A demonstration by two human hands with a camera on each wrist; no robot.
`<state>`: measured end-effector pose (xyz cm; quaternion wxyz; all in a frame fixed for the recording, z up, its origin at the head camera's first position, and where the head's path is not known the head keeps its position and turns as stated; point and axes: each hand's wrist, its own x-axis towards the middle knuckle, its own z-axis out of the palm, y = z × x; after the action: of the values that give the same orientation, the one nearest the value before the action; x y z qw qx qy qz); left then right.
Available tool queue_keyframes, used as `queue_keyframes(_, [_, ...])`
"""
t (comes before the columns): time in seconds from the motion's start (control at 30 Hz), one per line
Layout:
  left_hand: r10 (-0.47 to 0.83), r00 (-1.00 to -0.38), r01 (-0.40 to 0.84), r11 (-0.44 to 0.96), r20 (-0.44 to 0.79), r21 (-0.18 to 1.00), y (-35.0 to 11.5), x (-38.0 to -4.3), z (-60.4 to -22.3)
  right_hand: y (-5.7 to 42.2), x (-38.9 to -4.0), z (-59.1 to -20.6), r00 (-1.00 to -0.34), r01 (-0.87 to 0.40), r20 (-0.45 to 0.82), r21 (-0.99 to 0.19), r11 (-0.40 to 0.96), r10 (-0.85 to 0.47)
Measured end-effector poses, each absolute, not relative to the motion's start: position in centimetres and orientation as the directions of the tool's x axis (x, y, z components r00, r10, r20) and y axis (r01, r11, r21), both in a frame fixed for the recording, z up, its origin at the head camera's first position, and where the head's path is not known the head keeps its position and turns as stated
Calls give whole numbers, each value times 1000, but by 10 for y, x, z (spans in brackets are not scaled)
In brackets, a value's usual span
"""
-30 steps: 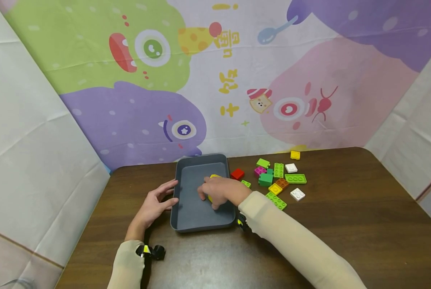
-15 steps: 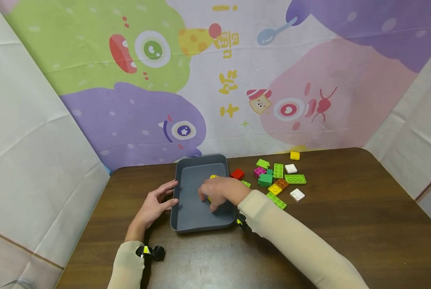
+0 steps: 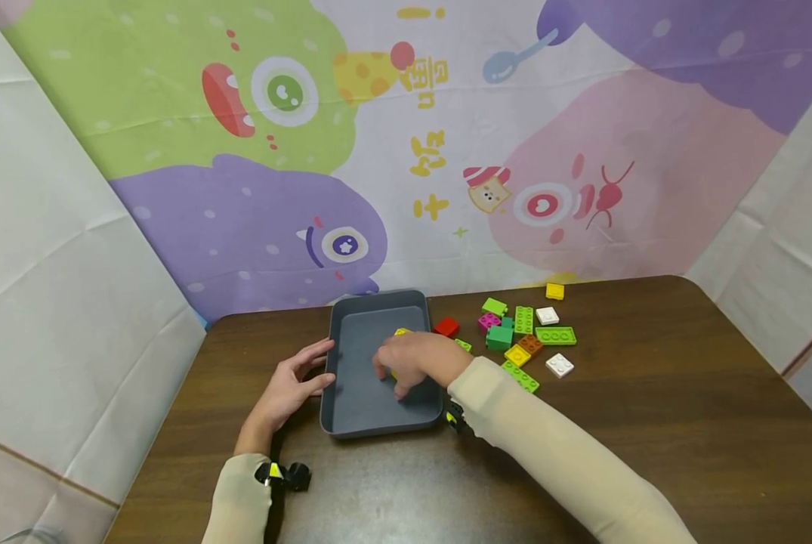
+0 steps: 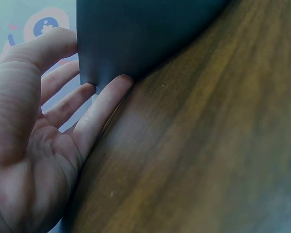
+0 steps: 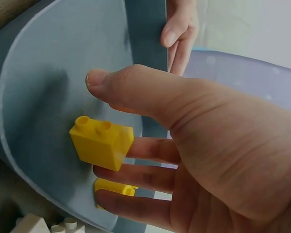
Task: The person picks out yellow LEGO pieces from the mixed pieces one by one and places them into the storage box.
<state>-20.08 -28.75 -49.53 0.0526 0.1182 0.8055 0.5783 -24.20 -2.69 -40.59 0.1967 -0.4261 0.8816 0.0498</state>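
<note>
Right grip (image 3: 412,358): thumb & fingers well apart, yellow brick (image 5: 99,144) just beside my fingers; can't tell if they touch it. Brick's inside the tray (image 3: 361,412), R of ctr. 2nd yellow brick (image 5: 109,186) lies nearer tray's far edge. My left grip (image 3: 291,384), fingers spread, touches tray's L wall. Loose bricks (image 3: 499,338) are R of tray, twd far edge of worktop (image 3: 637,393).

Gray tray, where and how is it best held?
Probably pinch the gray tray by its raised, straight left rim, coming from the left: the left hand touches there, while the red brick sits close to its right side.
</note>
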Motion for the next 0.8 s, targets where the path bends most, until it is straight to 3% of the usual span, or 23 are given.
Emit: queue_keyframes(0.8, [255,-965,130,290,54,948,-287,-201,-495,-22,-246,-364,-577,-776,-367,-30,630,-729])
